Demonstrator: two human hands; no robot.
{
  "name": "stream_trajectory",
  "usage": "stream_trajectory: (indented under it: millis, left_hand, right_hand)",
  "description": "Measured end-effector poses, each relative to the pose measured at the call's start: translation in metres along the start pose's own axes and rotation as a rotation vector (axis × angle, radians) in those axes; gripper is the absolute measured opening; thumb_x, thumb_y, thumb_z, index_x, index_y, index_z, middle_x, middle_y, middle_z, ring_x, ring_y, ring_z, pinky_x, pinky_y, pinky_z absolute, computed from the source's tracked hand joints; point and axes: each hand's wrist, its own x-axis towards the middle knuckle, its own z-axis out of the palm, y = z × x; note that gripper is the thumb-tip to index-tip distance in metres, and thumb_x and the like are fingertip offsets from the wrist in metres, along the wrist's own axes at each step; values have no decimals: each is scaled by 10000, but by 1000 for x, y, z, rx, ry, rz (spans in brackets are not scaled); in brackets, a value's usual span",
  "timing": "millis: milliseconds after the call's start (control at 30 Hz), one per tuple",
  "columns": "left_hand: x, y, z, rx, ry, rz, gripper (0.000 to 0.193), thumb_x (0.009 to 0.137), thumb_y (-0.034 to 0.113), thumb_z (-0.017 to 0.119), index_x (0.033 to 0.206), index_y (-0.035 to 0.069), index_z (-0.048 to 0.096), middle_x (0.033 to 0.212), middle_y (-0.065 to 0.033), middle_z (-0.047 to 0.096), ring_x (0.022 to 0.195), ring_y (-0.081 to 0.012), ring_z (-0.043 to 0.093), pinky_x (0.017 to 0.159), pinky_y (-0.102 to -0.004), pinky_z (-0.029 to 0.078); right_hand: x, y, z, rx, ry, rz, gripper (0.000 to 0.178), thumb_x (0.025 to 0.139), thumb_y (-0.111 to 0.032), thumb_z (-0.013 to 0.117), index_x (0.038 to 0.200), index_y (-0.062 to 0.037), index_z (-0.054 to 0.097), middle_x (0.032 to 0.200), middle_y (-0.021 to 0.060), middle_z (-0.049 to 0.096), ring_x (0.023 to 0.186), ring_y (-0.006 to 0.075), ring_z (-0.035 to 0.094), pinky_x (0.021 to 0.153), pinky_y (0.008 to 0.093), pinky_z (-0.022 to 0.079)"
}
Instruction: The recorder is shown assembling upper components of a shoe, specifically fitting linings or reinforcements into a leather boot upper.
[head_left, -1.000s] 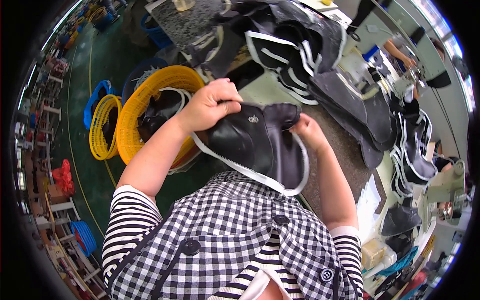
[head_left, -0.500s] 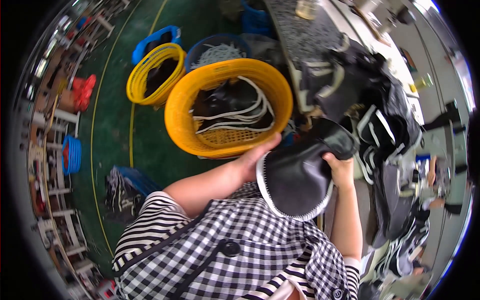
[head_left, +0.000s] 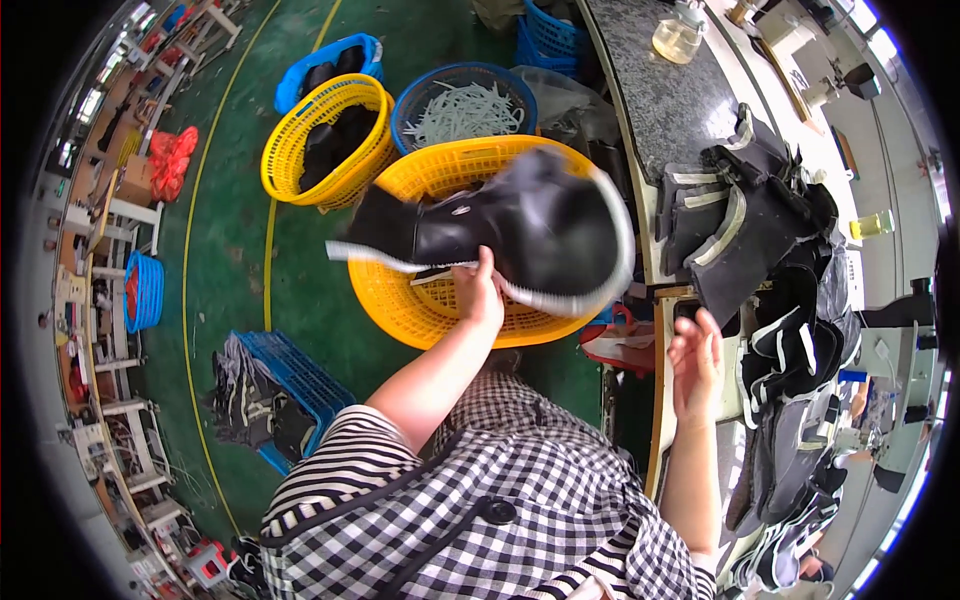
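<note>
My left hand (head_left: pixel 478 298) grips the lower edge of a black leather shoe upper (head_left: pixel 450 232) and holds it over the yellow oval basket (head_left: pixel 400 318). White trim runs along the upper's edges, and its right part is smeared by motion. Part of the basket's contents is hidden beneath it. To the right, my right hand (head_left: pixel 697 365) is raised with its fingers loosely apart and nothing in them. It is beside the worktable's edge, just below a pile of dark cut pieces (head_left: pixel 745 235) with pale borders.
Behind the basket are a tub of white strips (head_left: pixel 465 112), a smaller yellow basket (head_left: pixel 285 150) and a blue basket (head_left: pixel 340 50). A blue crate (head_left: pixel 300 375) with dark pieces lies on the green floor at left. A glass jar (head_left: pixel 677 38) stands on the speckled tabletop (head_left: pixel 650 100).
The upper has moved from between both hands, near my body, forward and left over the basket. My right hand has let go of it and opened; my left hand now carries it alone.
</note>
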Motion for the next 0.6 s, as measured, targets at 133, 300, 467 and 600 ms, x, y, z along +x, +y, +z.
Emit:
stream_trajectory:
  millis: [133,300,467,600]
  left_hand:
    - [136,-101,-92,550,453,-316,619,822,285,755,1291,15,456,1266,-145,558,1113,-244,566,924,-362,451]
    - [197,-93,-83,956,387,-216,835,774,342,787,1406,2,360,1380,-212,471,1244,-338,495,1026,-421,410]
    - [199,-62,-48,1476,403,-9,751,720,321,834,1291,24,447,1348,-192,398,1199,-361,475,1007,-441,420]
    - [200,-35,-31,1730,476,37,604,736,326,818,1195,73,519,1228,-132,501,1151,-337,496,996,-464,394]
  right_hand:
    - [-30,33,-23,-91,241,263,293,975,-156,559,1246,-47,545,1020,94,662,781,119,623,710,240,521]
    - [-62,35,-34,-192,402,376,227,961,-121,582,1176,-52,589,983,78,674,761,109,634,698,225,520]
    - [-68,40,-41,-239,541,391,210,952,-141,605,1143,-53,602,948,61,682,743,96,627,685,217,512]
    - [-72,44,-31,-287,527,491,198,952,-136,604,1128,-44,609,944,61,684,747,94,621,693,214,504]
